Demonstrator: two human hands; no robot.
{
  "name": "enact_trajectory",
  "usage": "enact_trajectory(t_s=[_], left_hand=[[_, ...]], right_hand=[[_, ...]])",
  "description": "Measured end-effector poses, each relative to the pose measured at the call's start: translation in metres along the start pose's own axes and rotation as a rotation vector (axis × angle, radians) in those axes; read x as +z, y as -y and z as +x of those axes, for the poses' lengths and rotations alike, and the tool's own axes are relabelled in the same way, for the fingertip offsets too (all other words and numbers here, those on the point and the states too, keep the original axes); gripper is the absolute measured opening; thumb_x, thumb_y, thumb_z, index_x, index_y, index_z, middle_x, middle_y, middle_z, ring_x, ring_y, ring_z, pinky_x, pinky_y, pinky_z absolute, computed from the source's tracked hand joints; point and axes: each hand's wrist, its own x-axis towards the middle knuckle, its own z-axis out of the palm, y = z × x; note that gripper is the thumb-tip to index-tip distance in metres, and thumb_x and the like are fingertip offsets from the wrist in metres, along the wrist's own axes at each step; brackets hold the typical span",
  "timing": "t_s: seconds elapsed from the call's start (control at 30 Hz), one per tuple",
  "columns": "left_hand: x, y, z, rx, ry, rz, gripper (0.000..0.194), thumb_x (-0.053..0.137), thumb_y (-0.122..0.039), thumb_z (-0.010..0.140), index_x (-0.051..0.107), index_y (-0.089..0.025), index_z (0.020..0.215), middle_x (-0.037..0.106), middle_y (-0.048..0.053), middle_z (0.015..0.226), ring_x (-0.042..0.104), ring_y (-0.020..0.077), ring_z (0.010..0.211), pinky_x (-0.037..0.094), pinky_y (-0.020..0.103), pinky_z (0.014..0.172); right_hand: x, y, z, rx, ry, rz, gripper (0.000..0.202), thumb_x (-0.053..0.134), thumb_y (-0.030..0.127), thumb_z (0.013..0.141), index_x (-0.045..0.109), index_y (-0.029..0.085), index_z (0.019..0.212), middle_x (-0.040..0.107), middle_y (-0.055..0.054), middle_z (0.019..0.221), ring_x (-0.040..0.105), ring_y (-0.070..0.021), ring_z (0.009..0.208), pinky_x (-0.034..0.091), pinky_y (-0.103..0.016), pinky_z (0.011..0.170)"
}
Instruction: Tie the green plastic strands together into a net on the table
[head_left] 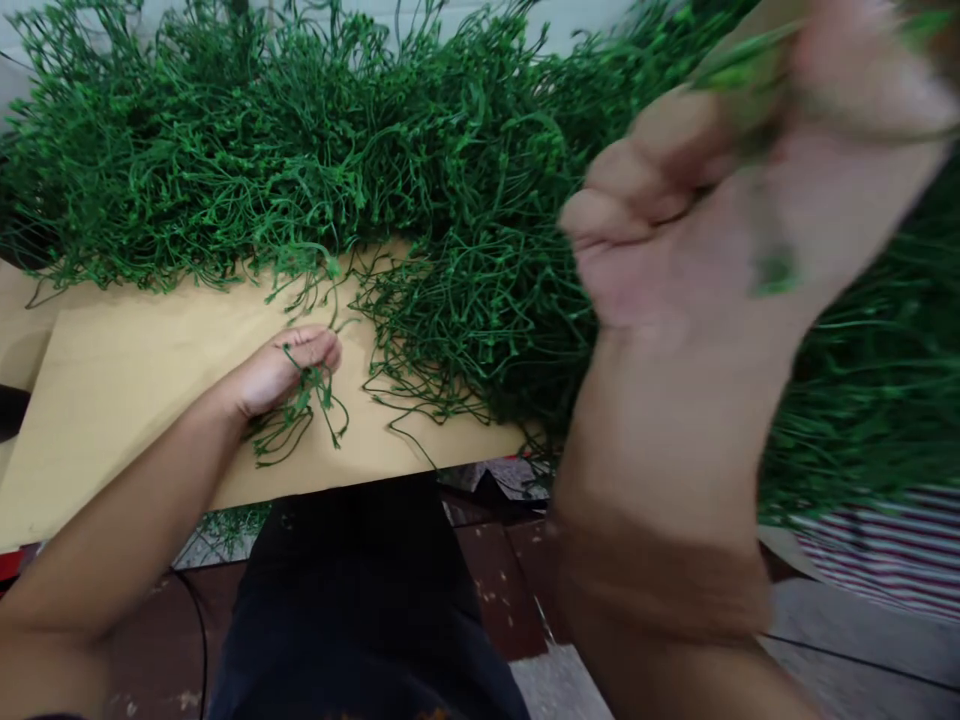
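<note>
One tan board (135,380) is seen, and everything else is placed against it. Along its far edge and spilling past its right end, one large heap of green stems (315,170) is piled, too many to be counted. On the board's middle, the left hand (281,370) is clenched around one small bunch of stems (300,415). Right of the board and raised close to the camera, the right hand (705,220) is blurred; it is closed on one green sprig (772,270). No writing or label can be read.
</note>
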Motion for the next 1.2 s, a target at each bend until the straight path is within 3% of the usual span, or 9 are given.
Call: enact_trajectory(t_s=[0.07,0.17,0.23,0.3,0.43,0.57,0.8,1.03,1.2], left_hand=[[-0.001,0.002,0.004,0.025,-0.053,-0.07,0.047,0.072,-0.052,0.065,0.047,-0.015,0.053,0.042,-0.004,0.051,0.037,0.0059,0.048,0.029,0.022,0.049],[0.001,0.001,0.004,0.004,-0.146,-0.055,0.045,0.075,-0.051,0.062,0.051,-0.014,0.057,0.045,-0.003,0.054,0.04,0.0058,0.049,0.029,0.021,0.047],[0.003,0.0,0.002,-0.017,-0.201,-0.05,0.043,0.078,-0.049,0.059,0.053,-0.014,0.062,0.047,-0.003,0.057,0.042,0.0053,0.049,0.028,0.02,0.045],[0.004,-0.002,0.0,-0.018,-0.226,-0.06,0.042,0.08,-0.046,0.056,0.055,-0.015,0.068,0.048,-0.004,0.06,0.04,0.0044,0.048,0.028,0.019,0.044],[0.005,-0.003,0.0,0.027,-0.177,-0.055,0.042,0.081,-0.047,0.057,0.06,-0.015,0.076,0.047,-0.005,0.058,0.038,0.0046,0.049,0.029,0.02,0.045],[0.009,-0.002,0.003,0.039,-0.139,-0.013,0.045,0.082,-0.048,0.053,0.06,-0.013,0.072,0.056,-0.003,0.065,0.049,0.007,0.061,0.038,0.02,0.057],[0.012,-0.001,0.007,0.012,-0.184,0.012,0.034,0.081,-0.03,0.055,0.06,-0.013,0.076,0.059,-0.003,0.073,0.054,0.0081,0.07,0.043,0.022,0.071],[0.013,-0.002,0.004,-0.057,-0.292,-0.094,0.027,0.072,-0.02,0.06,0.054,-0.015,0.079,0.053,-0.005,0.067,0.049,0.0055,0.059,0.037,0.018,0.053],[0.016,-0.004,0.005,-0.029,-0.297,-0.178,0.023,0.064,-0.016,0.063,0.05,-0.015,0.081,0.059,-0.002,0.075,0.057,0.0085,0.064,0.046,0.023,0.062]], right_hand=[[0.007,-0.014,-0.013,0.017,-0.021,0.115,0.048,0.038,0.034,0.096,0.036,0.02,0.051,0.021,0.007,0.046,0.017,-0.0041,0.035,0.011,-0.023,0.034],[0.02,-0.05,-0.032,0.184,0.105,0.155,0.048,0.068,0.042,0.077,0.035,0.019,0.052,0.024,0.009,0.045,0.02,-0.0023,0.036,0.011,-0.02,0.036],[0.025,-0.07,-0.042,0.287,0.245,0.109,0.051,0.072,0.052,0.069,0.035,0.02,0.054,0.024,0.01,0.045,0.021,-0.0021,0.038,0.013,-0.019,0.036],[0.028,-0.082,-0.049,0.328,0.394,0.021,0.05,0.068,0.059,0.069,0.039,0.02,0.059,0.029,0.009,0.047,0.023,-0.0023,0.04,0.015,-0.019,0.037],[0.031,-0.093,-0.053,0.229,0.523,-0.159,0.051,0.055,0.067,0.074,0.045,0.019,0.063,0.037,0.006,0.052,0.03,-0.0038,0.045,0.023,-0.021,0.042],[0.035,-0.103,-0.051,0.083,0.45,-0.284,0.052,0.049,0.069,0.077,0.044,0.019,0.063,0.039,0.005,0.055,0.035,-0.0058,0.051,0.031,-0.023,0.049],[0.044,-0.109,-0.054,-0.171,0.231,-0.431,0.041,0.045,0.056,0.087,0.046,0.02,0.068,0.043,0.003,0.061,0.039,-0.0085,0.057,0.035,-0.025,0.056],[0.045,-0.106,-0.057,-0.102,0.179,-0.326,0.031,0.049,0.045,0.089,0.049,0.021,0.07,0.047,0.002,0.066,0.043,-0.0092,0.062,0.038,-0.024,0.059],[0.044,-0.105,-0.059,-0.058,0.177,-0.318,0.029,0.052,0.047,0.086,0.05,0.021,0.071,0.046,0.001,0.067,0.04,-0.0094,0.061,0.037,-0.024,0.057]])
